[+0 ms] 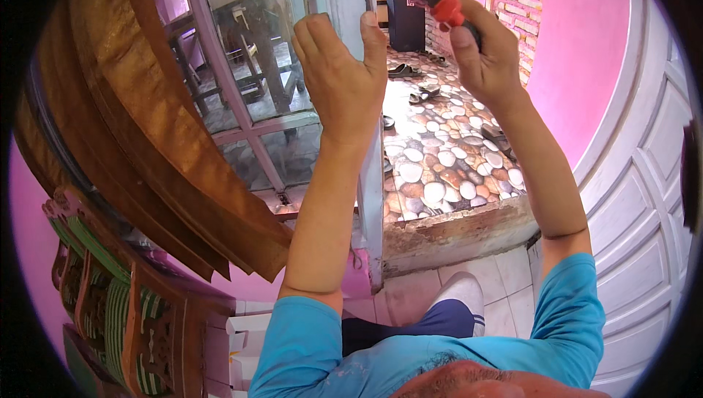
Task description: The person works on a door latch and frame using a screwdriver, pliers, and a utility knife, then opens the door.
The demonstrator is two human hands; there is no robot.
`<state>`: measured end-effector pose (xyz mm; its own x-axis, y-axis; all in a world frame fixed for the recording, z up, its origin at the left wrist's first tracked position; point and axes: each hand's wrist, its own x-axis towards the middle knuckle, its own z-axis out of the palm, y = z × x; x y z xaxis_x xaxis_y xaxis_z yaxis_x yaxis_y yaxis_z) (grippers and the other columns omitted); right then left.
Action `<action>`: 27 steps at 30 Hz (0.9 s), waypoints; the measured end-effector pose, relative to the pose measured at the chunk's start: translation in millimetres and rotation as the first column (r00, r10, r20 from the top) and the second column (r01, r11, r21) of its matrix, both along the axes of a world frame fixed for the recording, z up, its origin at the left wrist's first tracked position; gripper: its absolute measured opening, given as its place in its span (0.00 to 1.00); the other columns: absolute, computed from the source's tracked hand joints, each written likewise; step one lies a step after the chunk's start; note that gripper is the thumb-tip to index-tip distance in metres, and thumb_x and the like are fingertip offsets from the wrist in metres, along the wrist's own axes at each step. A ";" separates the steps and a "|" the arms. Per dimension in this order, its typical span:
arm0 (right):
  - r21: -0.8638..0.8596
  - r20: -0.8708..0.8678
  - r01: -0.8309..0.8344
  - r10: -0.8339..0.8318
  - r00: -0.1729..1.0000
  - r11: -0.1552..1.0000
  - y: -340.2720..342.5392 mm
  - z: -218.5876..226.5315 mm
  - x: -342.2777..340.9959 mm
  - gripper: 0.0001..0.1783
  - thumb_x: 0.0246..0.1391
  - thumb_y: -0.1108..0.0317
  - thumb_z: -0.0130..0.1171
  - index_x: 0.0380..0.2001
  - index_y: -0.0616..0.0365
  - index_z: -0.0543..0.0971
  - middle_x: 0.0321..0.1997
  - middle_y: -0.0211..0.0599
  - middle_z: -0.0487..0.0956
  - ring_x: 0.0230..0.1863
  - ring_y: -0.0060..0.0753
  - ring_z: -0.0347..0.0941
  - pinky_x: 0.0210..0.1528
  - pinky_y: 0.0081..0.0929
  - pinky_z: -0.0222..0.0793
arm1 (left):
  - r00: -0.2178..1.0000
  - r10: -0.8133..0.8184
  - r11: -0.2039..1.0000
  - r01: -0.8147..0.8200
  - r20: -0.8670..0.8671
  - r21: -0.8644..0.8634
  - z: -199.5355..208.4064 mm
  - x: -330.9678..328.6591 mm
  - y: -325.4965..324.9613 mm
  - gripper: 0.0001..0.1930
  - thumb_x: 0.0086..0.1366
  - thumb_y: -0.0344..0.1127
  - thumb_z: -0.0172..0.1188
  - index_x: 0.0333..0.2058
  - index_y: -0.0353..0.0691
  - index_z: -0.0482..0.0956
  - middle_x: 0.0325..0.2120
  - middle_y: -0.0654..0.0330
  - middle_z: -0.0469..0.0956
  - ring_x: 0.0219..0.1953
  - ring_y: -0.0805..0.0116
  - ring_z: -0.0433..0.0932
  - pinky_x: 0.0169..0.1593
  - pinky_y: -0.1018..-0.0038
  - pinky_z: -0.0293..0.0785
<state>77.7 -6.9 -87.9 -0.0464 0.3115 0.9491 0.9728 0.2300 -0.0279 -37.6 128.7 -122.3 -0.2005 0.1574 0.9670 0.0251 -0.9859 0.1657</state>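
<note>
So the right hand (pixel 485 57) was closed around the red-and-black handle of a dark tool (pixel 447 12), held up beside the door frame (pixel 372 200), its far end running out past the top edge. The left hand (pixel 340 83) was up against the frame, thumb spread away from the fingers; couldn't tell if it was actually gripping. Glass window (pixel 256 68) just left of that, then a brown curtain (pixel 146 90). Sandals (pixel 425 94) sat on pebble-print tiles (pixel 432 171) beyond the doorway, white door (pixel 637 193) off right.
</note>
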 end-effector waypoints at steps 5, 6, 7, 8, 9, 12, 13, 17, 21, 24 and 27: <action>-0.057 0.024 0.040 -0.039 0.999 0.998 -6.7 0.5 -5.9 0.19 0.66 0.54 0.53 0.53 0.52 0.81 0.23 0.33 0.76 0.24 0.24 0.71 0.28 0.27 0.65 | 1.000 0.011 1.000 -0.011 -0.016 -0.008 0.0 -3.5 1.3 0.20 0.69 0.43 0.58 0.39 0.29 0.65 0.37 0.43 0.66 0.42 0.42 0.67 0.47 0.50 0.65; -0.040 -0.107 -0.055 0.050 0.993 0.998 -7.5 -5.5 -9.0 0.20 0.67 0.52 0.53 0.53 0.53 0.80 0.23 0.33 0.74 0.23 0.24 0.69 0.28 0.26 0.65 | 1.000 0.015 1.000 -0.015 -0.007 -0.002 -0.7 -4.5 3.2 0.21 0.69 0.44 0.59 0.40 0.28 0.66 0.37 0.43 0.66 0.43 0.42 0.68 0.47 0.50 0.66; -0.043 -0.106 -0.048 0.043 0.993 0.998 -10.8 -7.9 -9.8 0.20 0.67 0.52 0.53 0.53 0.53 0.80 0.23 0.33 0.74 0.23 0.24 0.69 0.28 0.26 0.65 | 1.000 0.008 1.000 -0.008 -0.005 -0.005 -1.3 -4.0 3.1 0.21 0.69 0.44 0.59 0.40 0.28 0.66 0.37 0.43 0.66 0.43 0.42 0.68 0.47 0.50 0.66; -0.011 -0.080 -0.032 0.031 0.996 0.999 -14.0 -9.5 -10.4 0.21 0.67 0.52 0.53 0.53 0.53 0.80 0.22 0.32 0.73 0.23 0.24 0.68 0.28 0.26 0.64 | 1.000 0.002 1.000 -0.002 0.001 -0.009 -1.9 -4.0 3.1 0.23 0.68 0.46 0.60 0.42 0.28 0.66 0.38 0.43 0.66 0.43 0.42 0.68 0.47 0.51 0.66; 0.021 -0.055 -0.017 0.018 0.998 1.000 -17.3 -10.3 -12.1 0.21 0.67 0.52 0.53 0.53 0.54 0.80 0.22 0.32 0.72 0.23 0.23 0.67 0.28 0.25 0.64 | 1.000 -0.003 1.000 0.003 0.008 -0.013 -2.3 -3.7 2.6 0.25 0.67 0.48 0.61 0.43 0.28 0.66 0.39 0.43 0.67 0.43 0.43 0.69 0.48 0.52 0.67; -0.025 -0.065 0.058 -0.060 0.996 0.998 -16.3 -19.6 -7.8 0.21 0.66 0.53 0.54 0.53 0.55 0.80 0.24 0.37 0.76 0.24 0.30 0.71 0.29 0.29 0.67 | 0.998 0.029 1.000 -0.030 0.047 0.004 -2.8 -1.5 -1.7 0.30 0.64 0.53 0.64 0.44 0.27 0.67 0.40 0.43 0.68 0.44 0.43 0.70 0.49 0.53 0.68; -0.005 -0.021 0.093 -0.093 0.995 0.996 -14.3 -21.0 -6.4 0.21 0.66 0.53 0.54 0.53 0.55 0.80 0.25 0.39 0.77 0.25 0.34 0.72 0.30 0.31 0.67 | 0.998 0.027 1.000 -0.028 0.049 0.005 -3.2 -1.5 -2.2 0.30 0.64 0.53 0.64 0.44 0.27 0.67 0.40 0.43 0.68 0.44 0.43 0.70 0.49 0.53 0.68; -0.041 -0.024 0.103 -0.104 0.994 0.994 -15.5 -20.8 -8.5 0.21 0.65 0.53 0.54 0.53 0.55 0.80 0.27 0.41 0.79 0.27 0.38 0.74 0.32 0.33 0.69 | 0.999 0.038 0.993 -0.039 -0.013 -0.108 -1.7 -2.5 -3.1 0.34 0.61 0.55 0.67 0.47 0.26 0.68 0.42 0.43 0.69 0.45 0.43 0.71 0.49 0.53 0.70; -0.053 -0.038 0.108 -0.110 0.993 0.993 -13.0 -13.7 -19.7 0.21 0.65 0.53 0.54 0.52 0.54 0.80 0.26 0.40 0.78 0.26 0.40 0.73 0.31 0.33 0.69 | 0.995 0.083 0.988 -0.090 -0.057 -0.129 -0.4 -3.6 0.5 0.35 0.60 0.55 0.67 0.49 0.25 0.70 0.41 0.43 0.70 0.46 0.43 0.73 0.47 0.54 0.72; 0.049 -0.092 -0.070 0.075 0.993 0.996 -9.6 -11.9 -15.3 0.20 0.66 0.52 0.53 0.51 0.53 0.81 0.24 0.39 0.77 0.24 0.39 0.72 0.30 0.32 0.69 | 0.990 0.127 0.985 -0.132 -0.059 -0.107 -0.8 -2.9 -3.8 0.32 0.60 0.52 0.67 0.47 0.25 0.71 0.40 0.44 0.71 0.44 0.44 0.73 0.46 0.55 0.73; -0.067 0.004 0.106 -0.106 0.994 0.992 -3.8 -9.4 -8.6 0.20 0.67 0.52 0.53 0.52 0.52 0.81 0.22 0.37 0.76 0.23 0.32 0.71 0.30 0.30 0.68 | 0.991 0.107 0.988 -0.115 -0.083 -0.103 0.0 -2.4 -2.8 0.30 0.60 0.49 0.66 0.46 0.25 0.71 0.40 0.44 0.70 0.43 0.44 0.73 0.46 0.55 0.73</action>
<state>69.1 -10.7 -97.4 -0.0098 0.3778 0.9258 0.9915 0.1235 -0.0399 -39.9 125.9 -122.3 -0.1487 0.2421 0.9588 0.1502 -0.9528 0.2639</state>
